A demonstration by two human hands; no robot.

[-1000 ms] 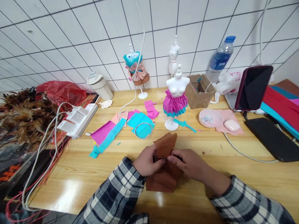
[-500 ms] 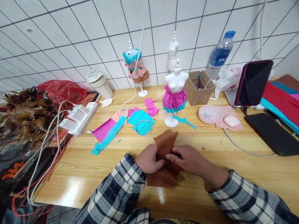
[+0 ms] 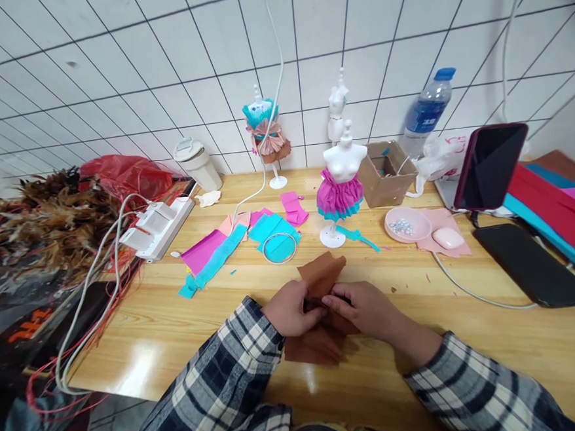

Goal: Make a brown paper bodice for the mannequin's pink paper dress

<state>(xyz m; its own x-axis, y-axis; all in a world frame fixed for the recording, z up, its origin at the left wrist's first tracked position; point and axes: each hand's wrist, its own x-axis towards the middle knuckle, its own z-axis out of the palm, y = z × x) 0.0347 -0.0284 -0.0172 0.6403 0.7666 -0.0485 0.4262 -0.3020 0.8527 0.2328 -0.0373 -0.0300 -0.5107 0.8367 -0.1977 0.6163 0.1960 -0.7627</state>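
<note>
A sheet of brown crepe paper (image 3: 323, 272) is pinched at its middle between my two hands, just above the table near me. My left hand (image 3: 291, 310) grips it from the left, thumb on top. From the right, my right hand (image 3: 360, 307) holds it with thumb and fingers closed; the fingertips of both hands nearly meet. The paper fans out above and below the gathered middle, and its folds there are partly hidden by my fingers. Beyond my hands stands a small white mannequin (image 3: 345, 162) in a magenta and turquoise ruffled skirt (image 3: 339, 192).
Turquoise paper pieces (image 3: 273, 233) with a metal ring (image 3: 294, 248) lie left of the mannequin. A pink dish of beads (image 3: 407, 223), a cardboard box (image 3: 388, 175) and phones (image 3: 537, 264) are on the right. A power strip (image 3: 163, 227) with cables sits left. A dressed mannequin (image 3: 266, 131) stands behind.
The view has shifted slightly, so everything appears a little lower and further right. Both hands keep their pinch on the brown paper, with hardly any other movement.
</note>
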